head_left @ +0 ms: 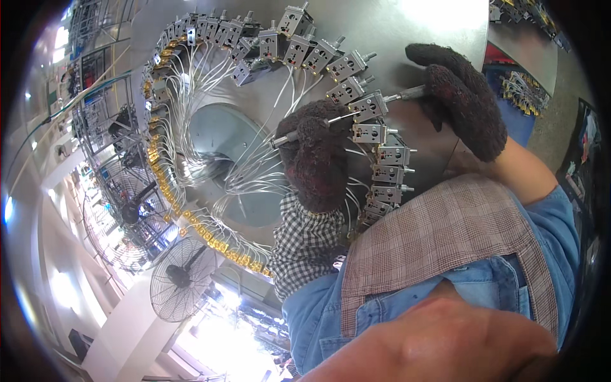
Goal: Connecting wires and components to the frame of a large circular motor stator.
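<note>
My left hand [315,156], in a dark knitted glove, is closed round a slim metal screwdriver-like tool [340,118]. The thin tip meets the left side of a small silvery metal box [368,107] with a shaft. On the box's other side, my right hand [464,102], also gloved, grips a short metal rod [410,93] lined up with the shaft. Whether the rod touches the shaft is hard to tell. Similar boxes [389,173] stand in a curved row above and below this one, with thin white wires [191,121] running inward.
The boxes and many gold-coloured fittings [213,243] ring a round grey plate [245,204] on a metal table [375,32]. White wires bunch at its middle. More wired parts [525,91] lie at the right. A caged fan [181,278] stands at lower left.
</note>
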### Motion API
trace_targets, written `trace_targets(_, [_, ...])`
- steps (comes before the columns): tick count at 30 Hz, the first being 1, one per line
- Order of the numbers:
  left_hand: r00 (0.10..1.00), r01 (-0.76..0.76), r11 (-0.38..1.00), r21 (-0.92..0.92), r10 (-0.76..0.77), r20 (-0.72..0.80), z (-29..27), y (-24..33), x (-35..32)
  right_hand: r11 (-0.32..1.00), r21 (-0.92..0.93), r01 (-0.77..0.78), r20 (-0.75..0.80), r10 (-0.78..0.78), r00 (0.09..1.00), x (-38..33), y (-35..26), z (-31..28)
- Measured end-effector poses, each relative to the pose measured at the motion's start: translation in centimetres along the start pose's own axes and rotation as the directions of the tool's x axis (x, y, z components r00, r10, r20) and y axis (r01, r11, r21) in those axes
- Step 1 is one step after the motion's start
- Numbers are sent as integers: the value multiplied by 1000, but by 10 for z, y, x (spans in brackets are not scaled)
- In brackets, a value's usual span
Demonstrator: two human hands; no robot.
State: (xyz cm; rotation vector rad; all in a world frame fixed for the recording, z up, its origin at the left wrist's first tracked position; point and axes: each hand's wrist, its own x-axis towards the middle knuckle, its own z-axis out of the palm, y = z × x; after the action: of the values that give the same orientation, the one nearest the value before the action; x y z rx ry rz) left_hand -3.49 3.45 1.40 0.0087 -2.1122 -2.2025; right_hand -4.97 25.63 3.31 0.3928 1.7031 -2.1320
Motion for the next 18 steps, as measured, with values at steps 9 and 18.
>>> trace_targets(9, [996,91,994,-56,-92,-13,1,5,0,960,-264,96,130,-63,990,5,2,-12])
trace_targets(18, [992,-125,898,422,114,50,0,3,3,491,-592,639,306,-596,742,19,22,-19])
